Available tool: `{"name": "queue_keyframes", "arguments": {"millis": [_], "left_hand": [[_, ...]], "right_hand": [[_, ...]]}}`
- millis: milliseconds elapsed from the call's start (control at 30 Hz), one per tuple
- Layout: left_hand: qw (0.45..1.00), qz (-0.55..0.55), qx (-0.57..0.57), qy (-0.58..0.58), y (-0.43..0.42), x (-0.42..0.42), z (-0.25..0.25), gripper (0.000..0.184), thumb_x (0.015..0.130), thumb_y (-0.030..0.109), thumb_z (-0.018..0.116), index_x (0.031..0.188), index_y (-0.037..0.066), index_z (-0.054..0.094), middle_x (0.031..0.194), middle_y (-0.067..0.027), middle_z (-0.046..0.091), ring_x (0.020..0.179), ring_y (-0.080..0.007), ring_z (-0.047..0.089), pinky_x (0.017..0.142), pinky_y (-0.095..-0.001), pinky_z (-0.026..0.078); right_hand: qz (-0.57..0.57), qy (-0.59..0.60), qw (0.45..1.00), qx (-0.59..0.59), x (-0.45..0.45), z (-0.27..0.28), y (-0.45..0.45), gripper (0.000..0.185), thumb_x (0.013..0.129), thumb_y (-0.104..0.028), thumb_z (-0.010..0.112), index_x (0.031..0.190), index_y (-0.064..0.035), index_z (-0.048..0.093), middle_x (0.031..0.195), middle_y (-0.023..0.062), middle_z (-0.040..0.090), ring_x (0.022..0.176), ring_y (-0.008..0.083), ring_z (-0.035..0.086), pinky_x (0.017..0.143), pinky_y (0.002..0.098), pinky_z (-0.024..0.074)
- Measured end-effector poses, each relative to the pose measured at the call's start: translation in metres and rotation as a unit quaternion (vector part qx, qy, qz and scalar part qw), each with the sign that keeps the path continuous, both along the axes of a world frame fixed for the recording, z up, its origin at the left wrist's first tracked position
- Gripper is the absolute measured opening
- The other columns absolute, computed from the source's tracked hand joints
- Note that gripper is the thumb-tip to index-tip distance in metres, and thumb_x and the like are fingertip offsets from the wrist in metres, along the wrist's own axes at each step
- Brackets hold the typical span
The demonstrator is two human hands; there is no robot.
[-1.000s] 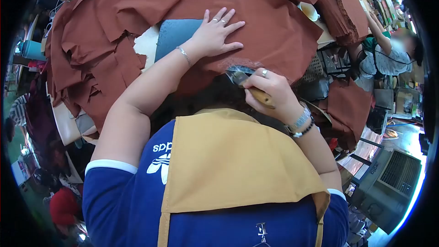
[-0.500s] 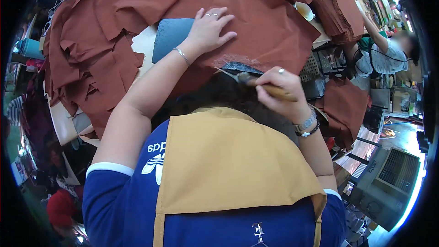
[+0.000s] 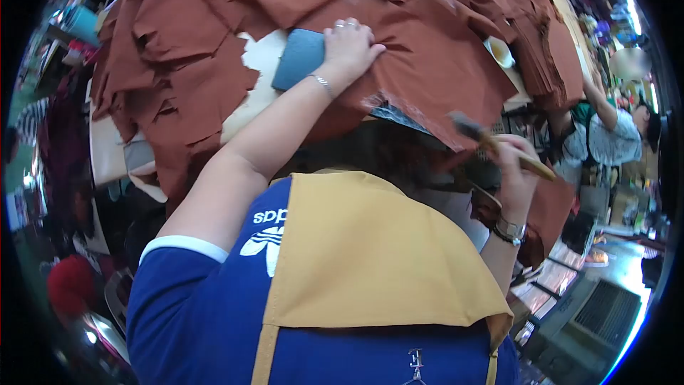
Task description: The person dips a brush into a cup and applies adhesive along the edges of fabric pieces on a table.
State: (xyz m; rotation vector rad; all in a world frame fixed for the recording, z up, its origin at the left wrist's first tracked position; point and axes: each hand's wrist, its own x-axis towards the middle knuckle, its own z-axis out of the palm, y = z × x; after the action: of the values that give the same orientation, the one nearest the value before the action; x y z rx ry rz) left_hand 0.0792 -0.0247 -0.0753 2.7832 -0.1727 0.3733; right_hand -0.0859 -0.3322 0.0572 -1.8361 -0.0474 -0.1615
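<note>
A reddish-brown sheet of leather or cloth (image 3: 442,57) lies over a blue-grey board (image 3: 298,60), whose near edge carries whitish, stringy smears. My left hand (image 3: 349,50) is closed on the sheet beside the board, with creases running out from the fingers and thumb. My right hand (image 3: 519,160) grips a wooden-handled brush (image 3: 491,141), its dark, motion-blurred head pointing up and left, over the sheet's lower right corner. Whether the brush head touches the sheet cannot be told.
Crumpled, torn-edged brown material (image 3: 178,57) spreads over the pale table (image 3: 260,75) at left. A whitish cup (image 3: 499,52) stands near a stack of brown pieces (image 3: 552,64). Another person (image 3: 613,132) is at right, above a boxy grey machine (image 3: 584,321).
My right hand and the brush have moved right, away from the smeared edge. My left hand's spread fingers have closed and bunched the sheet. The whole view has shifted somewhat.
</note>
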Motion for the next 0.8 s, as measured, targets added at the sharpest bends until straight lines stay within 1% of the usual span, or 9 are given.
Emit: {"name": "queue_keyframes", "arguments": {"millis": [67, 133, 233, 433, 467, 533, 600, 633, 800], "left_hand": [[0.996, -0.016, -0.066, 0.061, -0.001, 0.001, 0.012, 0.036, 0.090, 0.048, 0.067, 0.099, 0.013, 0.069, 0.104, -0.0145, 0.069, 0.104, -0.0360, 0.065, 0.086, -0.0522, 0.050], [0.938, -0.017, -0.325, 0.117, 0.002, 0.011, 0.002, 0.042, 0.098, 0.043, 0.060, 0.110, 0.003, 0.062, 0.111, -0.0221, 0.068, 0.108, -0.0423, 0.063, 0.093, -0.0465, 0.050], [0.799, 0.002, -0.582, 0.153, 0.043, 0.004, 0.048, 0.047, 0.102, 0.041, 0.053, 0.120, -0.003, 0.059, 0.123, -0.0170, 0.062, 0.113, -0.0250, 0.056, 0.100, -0.0392, 0.044], [0.544, 0.128, -0.829, -0.009, 0.258, -0.078, 0.123, 0.044, 0.102, 0.034, 0.055, 0.128, -0.002, 0.059, 0.132, -0.0185, 0.062, 0.122, -0.0347, 0.058, 0.107, -0.0529, 0.045], [0.604, 0.049, -0.795, -0.024, 0.327, -0.104, 0.112, 0.035, 0.104, 0.028, 0.045, 0.123, 0.005, 0.063, 0.110, -0.0159, 0.072, 0.099, -0.0321, 0.069, 0.095, -0.0482, 0.054], [0.588, 0.152, -0.792, -0.055, 0.343, -0.212, 0.158, 0.040, 0.103, 0.033, 0.047, 0.123, 0.001, 0.063, 0.118, -0.0154, 0.070, 0.109, -0.0302, 0.068, 0.098, -0.0444, 0.054], [0.589, 0.279, -0.732, -0.199, 0.454, -0.322, 0.104, 0.037, 0.103, 0.031, 0.054, 0.123, 0.001, 0.063, 0.123, -0.0122, 0.068, 0.110, -0.0276, 0.067, 0.101, -0.0488, 0.051], [0.537, 0.405, -0.689, -0.270, 0.377, -0.332, 0.144, 0.040, 0.103, 0.030, 0.054, 0.129, 0.000, 0.060, 0.126, -0.0141, 0.066, 0.114, -0.0287, 0.065, 0.103, -0.0485, 0.050], [0.436, 0.538, -0.643, -0.326, 0.374, -0.534, 0.068, 0.040, 0.106, 0.027, 0.044, 0.135, 0.002, 0.057, 0.138, -0.0160, 0.059, 0.127, -0.0321, 0.056, 0.109, -0.0509, 0.045]], "right_hand": [[-0.097, -0.015, 0.967, 0.236, 0.008, -0.018, -0.021, 0.026, 0.099, -0.022, 0.064, 0.119, -0.0051, 0.064, 0.110, 0.0064, 0.068, 0.089, 0.0169, 0.068, 0.079, 0.0292, 0.0573], [-0.098, -0.019, 0.933, 0.346, 0.025, -0.023, -0.042, 0.036, 0.102, -0.034, 0.059, 0.125, -0.0065, 0.061, 0.118, 0.0085, 0.067, 0.097, 0.0228, 0.069, 0.082, 0.0318, 0.0602], [-0.001, 0.050, 0.910, 0.411, 0.049, -0.015, -0.034, 0.044, 0.104, -0.043, 0.052, 0.126, -0.0071, 0.061, 0.121, 0.0108, 0.068, 0.107, 0.0300, 0.069, 0.083, 0.0364, 0.0629], [0.222, 0.109, 0.875, 0.417, 0.095, -0.031, -0.016, 0.042, 0.105, -0.039, 0.051, 0.127, -0.0040, 0.061, 0.119, 0.0171, 0.068, 0.115, 0.0345, 0.065, 0.096, 0.0413, 0.0594], [0.199, 0.109, 0.889, 0.399, 0.102, -0.033, -0.008, 0.044, 0.105, -0.040, 0.051, 0.129, -0.0041, 0.059, 0.118, 0.0170, 0.069, 0.113, 0.0335, 0.067, 0.093, 0.0401, 0.0604], [0.147, 0.105, 0.916, 0.359, 0.116, -0.039, 0.008, 0.048, 0.105, -0.043, 0.050, 0.134, -0.0043, 0.055, 0.115, 0.0169, 0.069, 0.108, 0.0316, 0.069, 0.088, 0.0376, 0.0625], [0.131, 0.112, 0.924, 0.342, 0.131, -0.043, 0.023, 0.050, 0.104, -0.043, 0.051, 0.135, -0.0039, 0.055, 0.118, 0.0167, 0.068, 0.108, 0.0310, 0.069, 0.090, 0.0374, 0.0612], [0.123, 0.114, 0.928, 0.333, 0.139, -0.045, 0.029, 0.050, 0.104, -0.043, 0.051, 0.135, -0.0038, 0.054, 0.120, 0.0166, 0.068, 0.109, 0.0307, 0.069, 0.091, 0.0374, 0.0606], [0.196, 0.137, 0.910, 0.340, 0.162, -0.052, 0.056, 0.047, 0.103, -0.041, 0.056, 0.133, -0.0051, 0.056, 0.121, 0.0160, 0.067, 0.113, 0.0307, 0.067, 0.096, 0.0380, 0.0578]]}}
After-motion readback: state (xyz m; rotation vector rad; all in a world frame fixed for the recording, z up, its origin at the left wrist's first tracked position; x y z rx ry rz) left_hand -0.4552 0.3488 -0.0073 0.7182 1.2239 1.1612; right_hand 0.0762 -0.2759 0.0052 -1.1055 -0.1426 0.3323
